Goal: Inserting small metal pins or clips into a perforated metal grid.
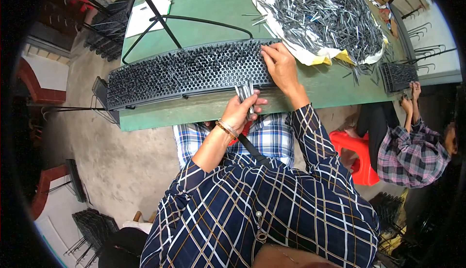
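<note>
A long black rack full of round holes lies along the near edge of the green table. Dark thin sticks stand in many holes, thickest toward its left and far side; bare holes show toward the right. My left hand is closed round a small bundle of thin grey metal strips, just in front of the rack's near edge. At the rack's right end, my right hand has its fingertips pinched together over the holes; what they hold, if anything, is too small to make out.
Beyond the rack on the right, a big heap of grey strips lies on a white and yellow sack. Black rods rise behind the rack. At right, another person handles a similar rack near a red stool.
</note>
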Available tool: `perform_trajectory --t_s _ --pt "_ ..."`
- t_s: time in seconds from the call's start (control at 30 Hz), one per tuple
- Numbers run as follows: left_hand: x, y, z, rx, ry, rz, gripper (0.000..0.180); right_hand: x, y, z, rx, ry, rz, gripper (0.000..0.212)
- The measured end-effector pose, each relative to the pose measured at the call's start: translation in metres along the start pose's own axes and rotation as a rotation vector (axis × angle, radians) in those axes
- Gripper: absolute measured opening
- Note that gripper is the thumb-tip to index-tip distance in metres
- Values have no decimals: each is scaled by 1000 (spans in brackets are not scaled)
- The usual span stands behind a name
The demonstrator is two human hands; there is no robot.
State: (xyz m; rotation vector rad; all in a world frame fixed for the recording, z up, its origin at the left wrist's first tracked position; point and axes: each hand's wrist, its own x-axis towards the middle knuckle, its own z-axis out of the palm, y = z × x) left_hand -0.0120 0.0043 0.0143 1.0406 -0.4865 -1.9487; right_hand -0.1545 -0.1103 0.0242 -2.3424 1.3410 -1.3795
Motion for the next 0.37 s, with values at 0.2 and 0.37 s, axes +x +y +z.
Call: perform_trajectory --t_s 0.2,0.37 --pt "2 -2 -2 3 -21 11 24 -2 0 -3 8 -46 -15 12" --pt "0 -2 -2 5 -14 -2 24 0 -2 -7 -113 -216 -62 13"
